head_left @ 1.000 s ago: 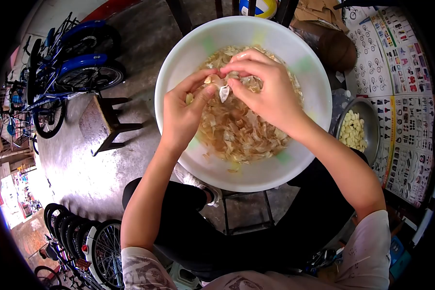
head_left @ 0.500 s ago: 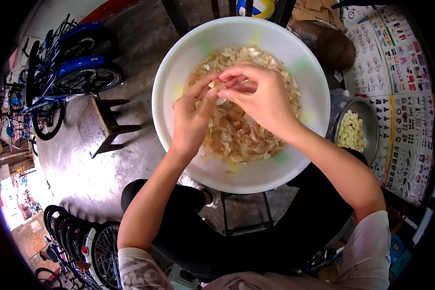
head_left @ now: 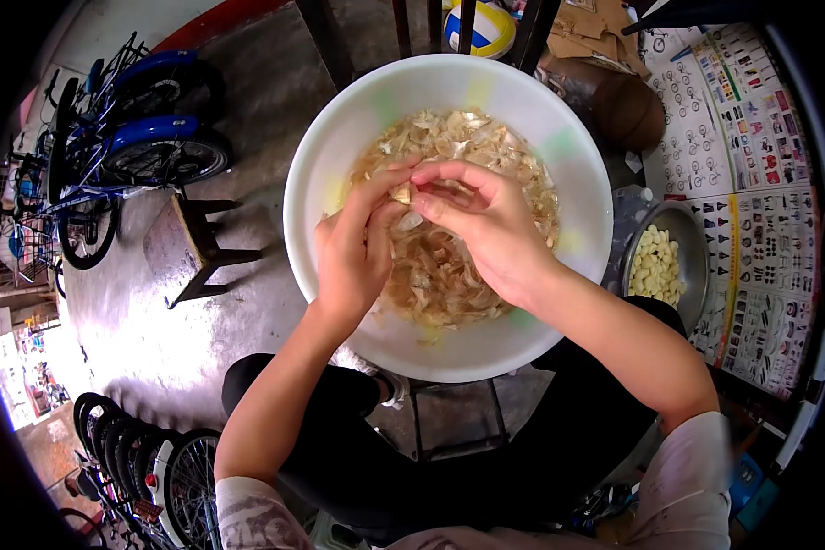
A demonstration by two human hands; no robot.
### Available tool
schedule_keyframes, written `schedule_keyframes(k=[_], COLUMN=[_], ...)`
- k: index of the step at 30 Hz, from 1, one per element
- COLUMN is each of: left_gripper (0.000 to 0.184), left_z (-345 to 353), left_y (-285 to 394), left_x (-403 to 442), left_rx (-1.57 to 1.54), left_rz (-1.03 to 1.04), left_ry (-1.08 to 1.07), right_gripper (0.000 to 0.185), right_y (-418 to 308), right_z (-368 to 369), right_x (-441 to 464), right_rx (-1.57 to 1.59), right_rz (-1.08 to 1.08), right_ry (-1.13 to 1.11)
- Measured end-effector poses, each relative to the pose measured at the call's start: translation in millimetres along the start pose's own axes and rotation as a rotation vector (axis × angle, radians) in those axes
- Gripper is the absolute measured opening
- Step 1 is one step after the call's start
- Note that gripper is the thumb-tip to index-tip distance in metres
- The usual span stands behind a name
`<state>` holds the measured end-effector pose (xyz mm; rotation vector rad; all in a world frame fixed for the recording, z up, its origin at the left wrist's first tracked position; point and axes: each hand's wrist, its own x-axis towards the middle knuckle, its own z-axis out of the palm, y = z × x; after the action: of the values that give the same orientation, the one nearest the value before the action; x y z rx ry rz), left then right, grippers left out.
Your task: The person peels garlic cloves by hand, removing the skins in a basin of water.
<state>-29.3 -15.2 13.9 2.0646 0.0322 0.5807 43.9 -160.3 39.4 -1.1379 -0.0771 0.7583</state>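
Both hands meet above a wide white basin [head_left: 316, 156], where brown, papery garlic skins [head_left: 440, 275] float in water. My left hand [head_left: 350, 247] pinches a small garlic clove [head_left: 401, 193] between thumb and fingers. On the other side, my right hand [head_left: 490, 229] curls in with its fingertips at the clove, thumb and forefinger nearly together. Fingers cover part of the clove, so how much skin is on it is hard to see. To the right, a metal bowl [head_left: 698, 252] contains pale peeled garlic cloves [head_left: 655, 264].
A small wooden stool [head_left: 179, 247] stands left of the basin, with blue bicycles [head_left: 151, 133] beyond. More bicycle wheels [head_left: 188, 486] are at lower left. Behind the basin are dark bars [head_left: 403, 27] and a volleyball [head_left: 481, 27]. A printed sheet [head_left: 770, 220] covers the right side.
The view has shifted a little, so the basin appears lower. Both hands stay together at the clove, with the fingers slightly rearranged and the right fingertips closer to it.
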Motion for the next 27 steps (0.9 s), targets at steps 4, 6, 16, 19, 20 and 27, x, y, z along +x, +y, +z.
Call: schedule_keyframes(k=[4,6,16,19,20,27], left_gripper=[0.030,0.031,0.027,0.027,0.027,0.031], left_z=[2,1,-8,-11,-12,-4], left_y=[1,-2,-2,-8,-6,3], left_x=[5,6,11,12,13,12], left_rx=[0.042,0.042,-0.069,-0.025,-0.025,0.001], left_rz=[0.107,0.163,0.239,0.380,0.371,0.292], left_ry=[0.021,0.000,-0.086,-0.085,-0.089,-0.071], right_gripper=[0.019,0.018,0.017,0.013,0.013,0.014], right_y=[-6,-7,-15,-26,-25,-19], right_z=[-6,-10,-14,-13,-13,-11], right_x=[-2,-3,-15,-15,-15,-19], right_rx=[-0.006,0.018,0.003,-0.130,-0.129,-0.164], right_rz=[0.010,0.049,0.137,0.157,0.158,-0.017], right_ry=[-0.028,-0.042,-0.186,-0.168,-0.167,-0.144])
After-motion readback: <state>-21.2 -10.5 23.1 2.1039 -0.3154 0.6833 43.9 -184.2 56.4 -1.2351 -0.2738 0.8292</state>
